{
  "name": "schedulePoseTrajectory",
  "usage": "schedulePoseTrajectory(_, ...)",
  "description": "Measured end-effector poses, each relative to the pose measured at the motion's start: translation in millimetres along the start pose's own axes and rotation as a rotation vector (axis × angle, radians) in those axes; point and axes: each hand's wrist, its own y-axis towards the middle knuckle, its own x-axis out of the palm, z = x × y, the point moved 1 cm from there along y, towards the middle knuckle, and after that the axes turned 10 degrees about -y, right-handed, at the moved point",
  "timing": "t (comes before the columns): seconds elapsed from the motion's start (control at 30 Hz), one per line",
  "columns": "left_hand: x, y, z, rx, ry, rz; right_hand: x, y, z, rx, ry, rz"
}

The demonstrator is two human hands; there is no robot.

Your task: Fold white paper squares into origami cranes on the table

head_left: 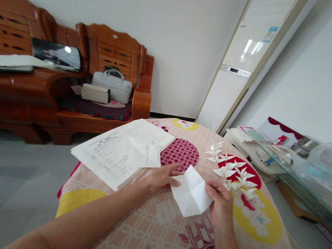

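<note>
A white, creased sheet of paper [190, 194] is held a little above the patterned tablecloth [140, 239]. My left hand [162, 177] pinches its left edge with fingers closed on it. On the sheet's right edge, my right hand [219, 201] grips with fingers curled round it. Several folded white paper cranes [232, 172] lie in a row just beyond my right hand. A stack of printed sheets [116, 154] lies left of my left hand, with a smaller folded piece [145, 154] on top.
A wooden bench [62, 94] with a white handbag [113, 86] and a small purse [94, 93] stands at the back left. A tall white air conditioner [242, 65] stands in the corner. A glass-topped side table [304, 173] with papers and a plastic bag is on the right.
</note>
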Motion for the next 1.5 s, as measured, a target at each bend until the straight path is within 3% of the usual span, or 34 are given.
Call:
schedulePoseTrajectory(0.13, 1.5, -3, 2, -0.037, -0.036, -0.091, -2, 0, 2, -0.005, 0.012, 0.01)
schedulePoseTrajectory(0.5, -0.1, -6, 0, -0.063, 0.019, -0.097, -3, -1, 4, 0.012, 0.02, -0.029)
schedulePoseTrajectory(0.67, 8.7, -11, 6, 0.179, 0.17, 0.04, 4, -9, -1, 0.022, 0.014, -0.138)
schedulePoseTrajectory(0.77, 11.3, -13, 10, 0.351, 0.189, 0.059, 10, -13, -2, -0.005, -0.083, -0.187)
schedulePoseTrajectory(0.93, 9.3, -14, 13, 0.503, 0.246, 0.091, 8, -13, -2, -0.168, -0.431, -0.016)
schedulePoseTrajectory(1.0, 7.8, -13, 14, 0.542, 0.277, 0.111, 5, -12, -1, -0.157, -0.518, 0.055)
schedulePoseTrajectory(1.07, 6.2, -13, 13, 0.565, 0.326, 0.132, 4, -11, 1, -0.07, -0.486, 0.05)
schedulePoseTrajectory(1.2, 3.2, -11, 8, 0.626, 0.451, 0.102, 7, -13, 7, 0.058, -0.216, -0.066)
schedulePoseTrajectory(1.37, 1.2, -10, 5, 0.593, 0.566, -0.008, 7, -13, 7, 0.04, -0.014, -0.071)
schedulePoseTrajectory(1.5, -1.6, -6, 6, 0.55, 0.544, 0.051, -1, -10, 8, 0.001, -0.019, -0.014)
